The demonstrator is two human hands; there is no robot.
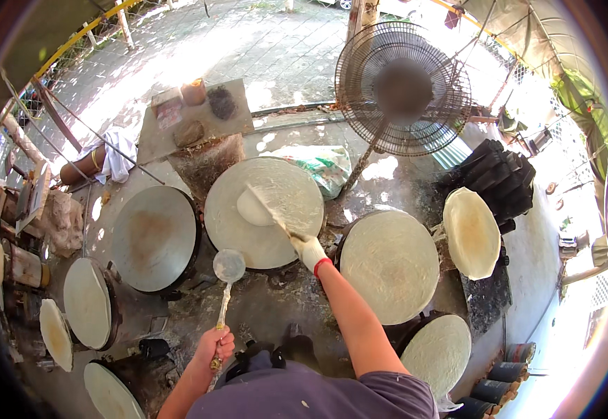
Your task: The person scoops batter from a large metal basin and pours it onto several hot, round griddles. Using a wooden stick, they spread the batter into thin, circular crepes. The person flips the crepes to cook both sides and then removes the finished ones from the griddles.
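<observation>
My left hand (214,345) is closed around the handle of a ladle (229,266), whose round bowl hangs by the near edge of a round griddle. My right hand (309,254), in a white glove with a red band at the wrist, grips a long, thin-bladed batter spreader (267,207). Its blade lies across the middle of the griddle, against a pale mound of batter (252,209). A thin layer of batter (283,178) covers the griddle around it. Farther right, another griddle carries a thin round flatbread (390,269).
To the left is a bare griddle (156,237) with a browned centre. Large flatbreads (471,234) (56,335) rest at both sides. A standing fan (403,91) rises at the far right, near stacked black briquettes (492,178). Beyond the griddle stands a low table (237,105).
</observation>
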